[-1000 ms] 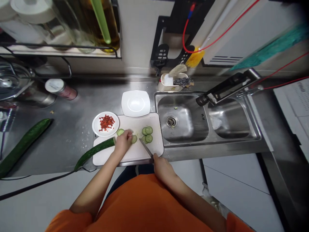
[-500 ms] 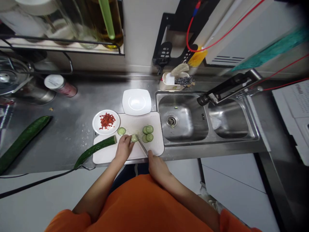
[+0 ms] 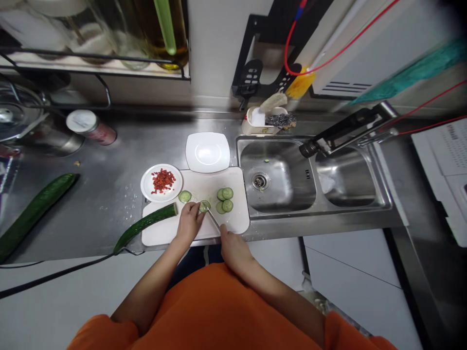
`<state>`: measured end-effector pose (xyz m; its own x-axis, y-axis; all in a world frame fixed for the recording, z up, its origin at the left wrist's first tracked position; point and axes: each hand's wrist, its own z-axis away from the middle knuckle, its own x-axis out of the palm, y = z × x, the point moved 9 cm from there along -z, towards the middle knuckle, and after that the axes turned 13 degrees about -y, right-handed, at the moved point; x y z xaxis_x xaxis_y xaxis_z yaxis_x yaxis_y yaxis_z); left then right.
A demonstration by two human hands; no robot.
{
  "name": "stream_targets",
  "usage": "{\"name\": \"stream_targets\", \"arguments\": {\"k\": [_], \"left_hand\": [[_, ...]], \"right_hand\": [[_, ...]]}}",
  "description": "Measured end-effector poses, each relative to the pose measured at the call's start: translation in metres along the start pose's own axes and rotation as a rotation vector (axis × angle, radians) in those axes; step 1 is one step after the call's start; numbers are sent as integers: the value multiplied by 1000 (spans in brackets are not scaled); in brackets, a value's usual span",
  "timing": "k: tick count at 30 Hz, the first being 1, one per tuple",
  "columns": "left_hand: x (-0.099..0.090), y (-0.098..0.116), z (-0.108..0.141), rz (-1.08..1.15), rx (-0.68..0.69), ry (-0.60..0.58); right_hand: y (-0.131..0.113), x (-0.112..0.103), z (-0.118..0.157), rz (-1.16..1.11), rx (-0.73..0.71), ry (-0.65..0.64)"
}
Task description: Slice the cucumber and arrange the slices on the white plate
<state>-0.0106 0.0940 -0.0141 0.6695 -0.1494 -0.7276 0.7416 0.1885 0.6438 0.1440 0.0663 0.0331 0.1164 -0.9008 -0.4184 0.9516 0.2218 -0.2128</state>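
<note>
My left hand (image 3: 189, 223) is closed on a cucumber slice (image 3: 205, 206) above the white cutting board (image 3: 160, 236). Gripped in my right hand (image 3: 234, 249) is a knife (image 3: 213, 219), its tip at that slice. Several cut cucumber slices (image 3: 227, 193) lie on the board's right side, and another slice (image 3: 185, 196) rests left of centre. A length of cucumber (image 3: 146, 223) with one cut end lies partly on the board, left of my left hand. At the board's upper left corner stands a white plate (image 3: 148, 190) of chopped red pieces (image 3: 163, 181).
Behind the board is a white square dish (image 3: 207, 151). A double sink (image 3: 277, 187) with a faucet (image 3: 321, 146) is to the right. On the left lie a whole cucumber (image 3: 36, 216) and a lidded jar (image 3: 91, 127). A dark cable (image 3: 58, 275) runs along the counter's front edge.
The knife has turned a little and its tip now lies at the slice's lower right edge. My right hand has shifted slightly left; my left hand still holds the slice.
</note>
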Motion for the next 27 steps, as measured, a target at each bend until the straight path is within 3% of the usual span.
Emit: {"name": "stream_targets", "arguments": {"k": [15,22,27], "left_hand": [[1,-1,0,-18,48,63],[-1,-1,-2,1,-4,30],[0,0,-14,-7,-57,-4]], "right_hand": [[-1,3,-6,-57,-25,-30],[20,22,16,-149,15,-102],[30,22,28,-97,59,-142]]}}
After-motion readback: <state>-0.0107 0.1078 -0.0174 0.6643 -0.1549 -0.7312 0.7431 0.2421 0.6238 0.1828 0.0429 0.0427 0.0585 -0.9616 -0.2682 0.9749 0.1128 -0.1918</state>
